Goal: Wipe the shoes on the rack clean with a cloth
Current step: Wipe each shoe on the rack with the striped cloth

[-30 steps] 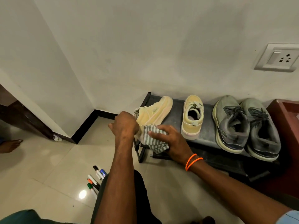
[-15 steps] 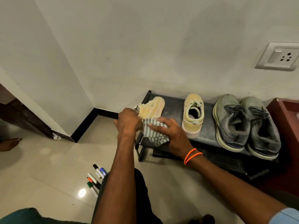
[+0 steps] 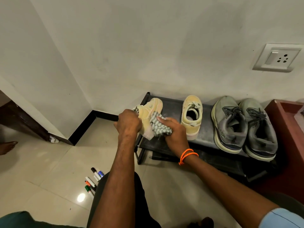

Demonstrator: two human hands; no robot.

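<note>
Cream tiles fill the left of the view, with a few markers (image 3: 94, 180) lying at about 7 o'clock from the rack (image 3: 171, 104). Next comes the left hand (image 3: 129, 123), its fingers curled round the heel end of a yellow shoe (image 3: 148, 112), which is tipped on its side at the rack's left end, partly over the front edge. At 3 o'clock from that hand, touching the same shoe, is the striped cloth (image 3: 158, 127). The right hand (image 3: 174, 131) presses the cloth against the shoe's side and sole edge, fingers bent over the bunched fabric and gripping it; the cloth sits at roughly 10 o'clock from the hand's middle, under its fingertips.

Further right, the second yellow shoe (image 3: 191, 117) stands upright on the top shelf, just beside the right hand at its 2 o'clock. Well to the right, two grey shoes (image 3: 243, 125) stand side by side, touching each other.

As a judgement, the job looks early: one shoe is being wiped, and the other three stand untouched on the rack. The grey pair looks dusty and dull, so most of the wiping seems left. Whether the held shoe is nearly clean cannot be told.
</note>
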